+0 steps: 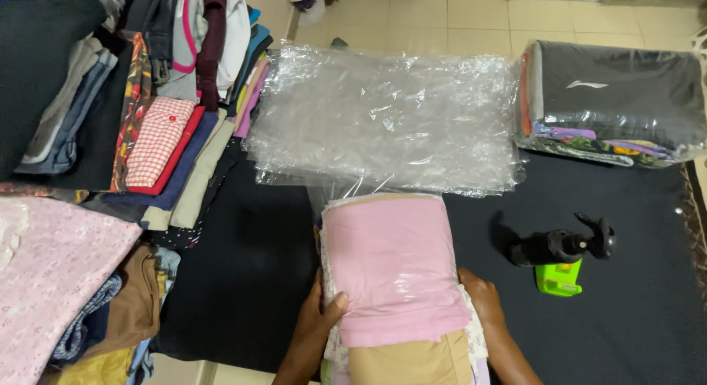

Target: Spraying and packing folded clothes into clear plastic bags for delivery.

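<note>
While both hands flank clothes stack (398, 282), I note grip: left hand (318, 322) clasps left edge, thumb on top; right hand (482, 300) presses right edge, fingers tucked behind, closure unclear. Stack sits near centre on dark mat (243, 274), long axis running near to far, far end inside mouth of clear bag (383, 120). Hands equally close. Open mat left; black pump (563, 245) on green base right; packed bag (611, 105) far right; clothes piles (110, 134) left.
</note>
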